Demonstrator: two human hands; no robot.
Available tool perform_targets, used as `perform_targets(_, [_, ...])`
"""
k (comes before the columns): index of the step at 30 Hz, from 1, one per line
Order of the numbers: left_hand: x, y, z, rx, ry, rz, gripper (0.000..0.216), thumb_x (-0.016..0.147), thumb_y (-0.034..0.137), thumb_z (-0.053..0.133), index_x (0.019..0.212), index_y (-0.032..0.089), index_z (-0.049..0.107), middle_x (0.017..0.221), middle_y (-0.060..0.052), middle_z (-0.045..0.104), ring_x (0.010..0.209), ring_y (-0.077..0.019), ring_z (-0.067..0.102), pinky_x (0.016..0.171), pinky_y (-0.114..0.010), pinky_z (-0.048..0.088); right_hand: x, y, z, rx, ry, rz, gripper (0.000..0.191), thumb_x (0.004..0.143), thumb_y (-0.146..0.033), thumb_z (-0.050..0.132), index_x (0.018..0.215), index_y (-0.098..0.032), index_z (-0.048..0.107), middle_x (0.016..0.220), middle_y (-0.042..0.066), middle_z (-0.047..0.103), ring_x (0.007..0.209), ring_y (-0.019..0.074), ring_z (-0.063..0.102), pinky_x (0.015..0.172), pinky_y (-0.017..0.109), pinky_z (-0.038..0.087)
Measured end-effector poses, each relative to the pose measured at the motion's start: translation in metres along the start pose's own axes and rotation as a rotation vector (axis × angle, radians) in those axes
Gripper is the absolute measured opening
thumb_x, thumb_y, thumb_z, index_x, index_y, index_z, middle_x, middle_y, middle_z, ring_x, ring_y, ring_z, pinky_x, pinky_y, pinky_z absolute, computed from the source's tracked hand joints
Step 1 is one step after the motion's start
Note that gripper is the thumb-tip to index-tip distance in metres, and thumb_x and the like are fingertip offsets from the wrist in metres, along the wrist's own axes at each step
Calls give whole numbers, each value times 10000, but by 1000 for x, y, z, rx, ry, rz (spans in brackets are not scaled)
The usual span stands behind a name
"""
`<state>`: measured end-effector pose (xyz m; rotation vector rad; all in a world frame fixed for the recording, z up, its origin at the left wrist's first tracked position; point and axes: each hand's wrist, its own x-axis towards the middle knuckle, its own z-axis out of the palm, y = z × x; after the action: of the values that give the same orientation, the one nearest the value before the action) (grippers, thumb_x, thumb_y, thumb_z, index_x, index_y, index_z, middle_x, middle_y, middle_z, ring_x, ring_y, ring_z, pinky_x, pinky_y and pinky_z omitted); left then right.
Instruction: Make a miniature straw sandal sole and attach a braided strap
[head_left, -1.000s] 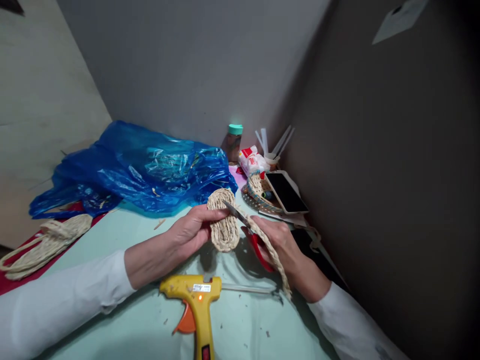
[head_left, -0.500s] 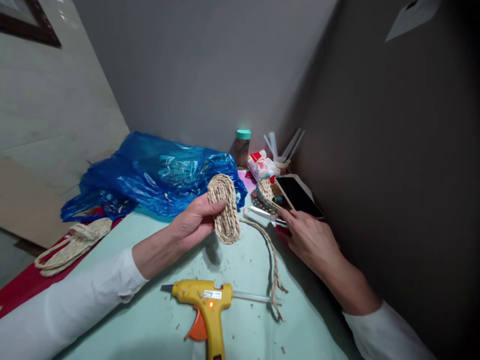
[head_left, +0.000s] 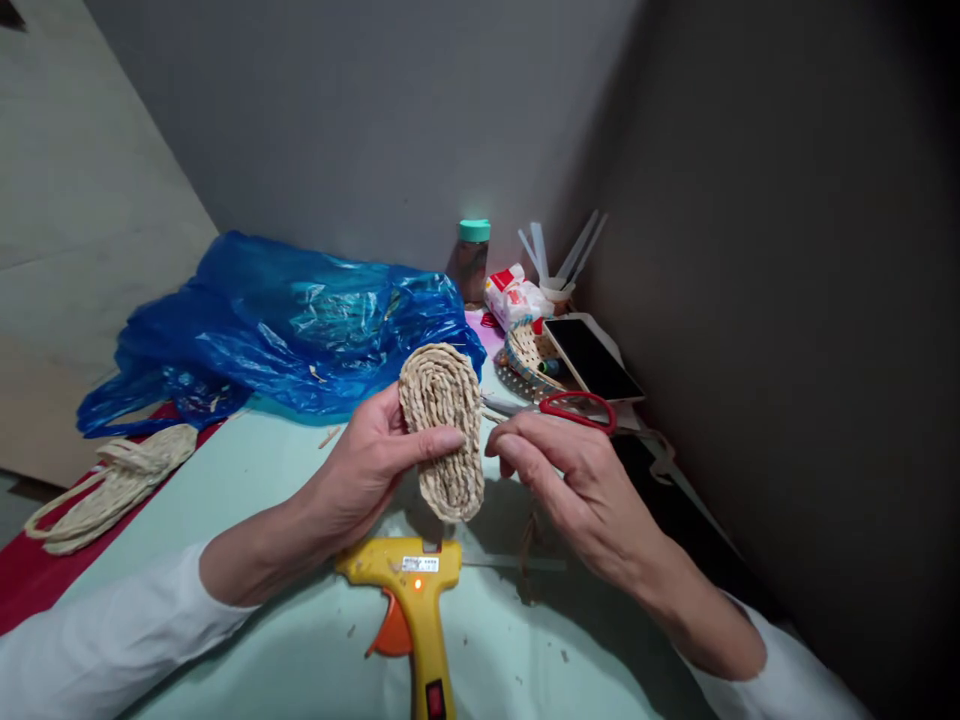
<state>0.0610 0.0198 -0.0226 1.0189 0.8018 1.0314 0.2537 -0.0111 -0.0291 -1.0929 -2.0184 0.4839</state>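
Note:
My left hand (head_left: 367, 450) grips a flat oval coiled sole (head_left: 442, 425) of braided straw, thumb across its face. Close to the sole's right edge is my right hand (head_left: 570, 480), fingers curled together in a pinch. What they hold, if anything, I cannot make out. Part of a braided straw cord (head_left: 529, 560) shows blurred below that hand. Behind it lie scissors with red handles (head_left: 577, 408). A yellow glue gun (head_left: 424, 590) with an orange trigger and lit light lies below the sole, a glue stick in its back.
A blue plastic bag (head_left: 292, 330) spreads across the back left. At left lies a coiled straw piece (head_left: 120, 490) on red cloth. A phone (head_left: 592, 355), a woven basket (head_left: 525, 350), a green-lidded jar (head_left: 471, 262) and a cup of glue sticks (head_left: 556, 288) stand by the walls.
My right hand has moved left from the scissors to the sole's edge. The scissors now lie with their red handles in sight. The sole appears larger and closer.

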Motion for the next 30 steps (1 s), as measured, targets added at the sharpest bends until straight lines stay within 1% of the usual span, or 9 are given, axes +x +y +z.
perform_targets(5, [-3, -9, 4, 53, -2, 8, 322, 694, 177, 834, 980, 155, 686, 962, -52, 757, 847, -192, 696, 747, -266, 571, 0, 2, 13, 67, -12, -24, 271, 982, -211, 525, 717, -186, 473, 652, -50, 446, 590, 84, 425, 581, 214, 320])
perform_targets(11, [-13, -14, 9, -17, 86, -11, 367, 693, 141, 810, 1025, 151, 655, 1006, -68, 747, 928, -231, 700, 797, -300, 570, -6, 0, 26, 81, 64, -30, 250, 966, -185, 507, 719, -186, 469, 643, -41, 480, 567, 84, 429, 564, 213, 319])
perform_targets(15, [-21, -12, 12, -53, 73, -31, 375, 710, 129, 792, 1054, 154, 642, 998, -64, 741, 937, -221, 693, 802, -297, 573, -10, -5, 31, 153, 88, -9, 277, 967, -193, 509, 694, -186, 460, 620, -47, 470, 553, 78, 421, 555, 208, 322])
perform_targets(19, [-15, -13, 8, -53, 32, -51, 351, 702, 138, 803, 1013, 140, 641, 939, -71, 738, 795, -204, 704, 704, -297, 591, -5, 1, 28, 226, -14, 51, 295, 962, -231, 529, 675, -183, 486, 593, -52, 457, 541, 80, 424, 535, 205, 332])
perform_targets(22, [-6, -12, -1, -54, -12, -71, 337, 696, 148, 808, 989, 132, 643, 867, -71, 733, 674, -196, 697, 625, -304, 590, -1, 7, 18, 231, -145, 127, 345, 1018, -294, 430, 732, -172, 579, 594, -42, 530, 515, 81, 472, 535, 206, 364])
perform_targets(24, [-2, -10, -10, -49, 35, -50, 351, 689, 122, 807, 1003, 127, 650, 862, -71, 736, 669, -187, 696, 623, -286, 584, 0, 12, 9, 115, -141, 154, 421, 1054, -334, 327, 811, -166, 627, 636, -21, 602, 513, 88, 513, 557, 217, 393])
perform_targets(26, [1, -7, -19, -45, 128, -31, 367, 686, 89, 798, 1024, 120, 658, 897, -80, 745, 718, -186, 704, 666, -275, 588, 0, 19, 0, -163, -90, 162, 400, 1054, -329, 326, 863, -160, 635, 690, 7, 641, 557, 108, 552, 585, 235, 400])
perform_targets(28, [1, -5, -29, -29, 200, -39, 339, 711, 79, 775, 1030, 117, 665, 918, -87, 752, 746, -187, 710, 696, -273, 594, 0, 27, -3, -437, -81, 172, 266, 1006, -282, 451, 862, -156, 635, 739, 40, 651, 635, 147, 585, 593, 258, 376])
perform_targets(30, [1, -5, -37, -7, 235, -61, 277, 751, 86, 746, 1018, 115, 676, 915, -91, 758, 763, -183, 713, 714, -263, 596, -2, 33, -2, -564, -122, 200, 111, 913, -223, 591, 847, -151, 644, 810, 82, 665, 701, 197, 605, 573, 279, 325])
